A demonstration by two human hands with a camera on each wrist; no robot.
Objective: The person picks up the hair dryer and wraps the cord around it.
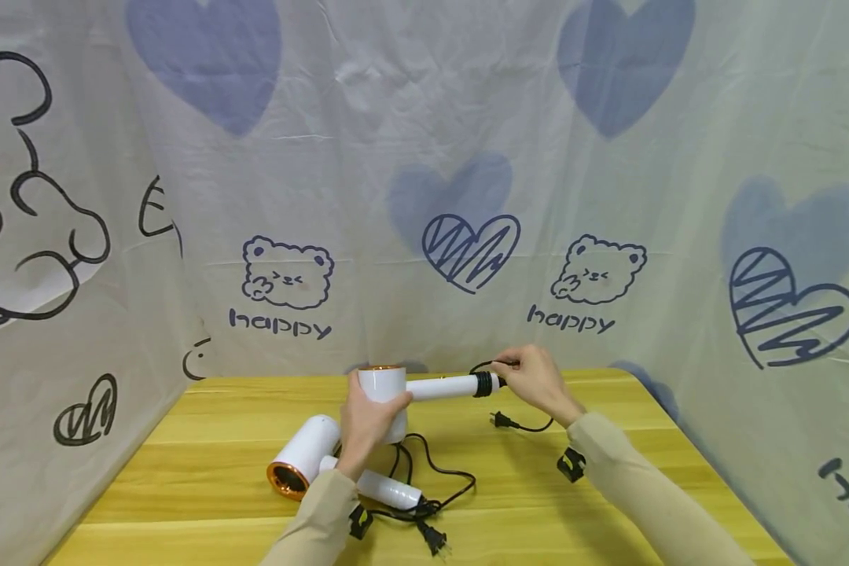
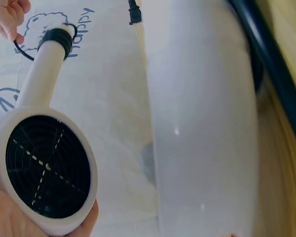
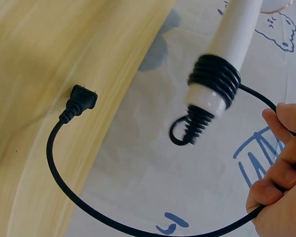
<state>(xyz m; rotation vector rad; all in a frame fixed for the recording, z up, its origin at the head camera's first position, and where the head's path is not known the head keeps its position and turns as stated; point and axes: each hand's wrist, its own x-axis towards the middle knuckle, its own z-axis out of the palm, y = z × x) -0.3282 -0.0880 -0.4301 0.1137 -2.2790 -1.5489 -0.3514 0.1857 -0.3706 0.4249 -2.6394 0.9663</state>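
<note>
In the head view my left hand (image 1: 369, 417) grips the body of a white hair dryer (image 1: 384, 385), its orange-rimmed end upward and its handle pointing right. The left wrist view shows its dark round grille (image 2: 48, 167). A black power cord is wound in coils (image 3: 214, 80) around the handle's end. My right hand (image 1: 535, 383) pinches the loose stretch of that cord (image 3: 259, 95) just beyond the handle. From the right hand the cord loops down to a two-pin plug (image 3: 82, 102), which hangs free in the head view, over the tabletop.
Left of the held dryer, a second white hair dryer (image 1: 307, 452) with an orange rim lies on the wooden table (image 1: 205, 440). Its black cord (image 1: 460, 473) and plug (image 1: 434, 538) spread near its handle. A printed curtain (image 1: 368, 196) hangs behind the table.
</note>
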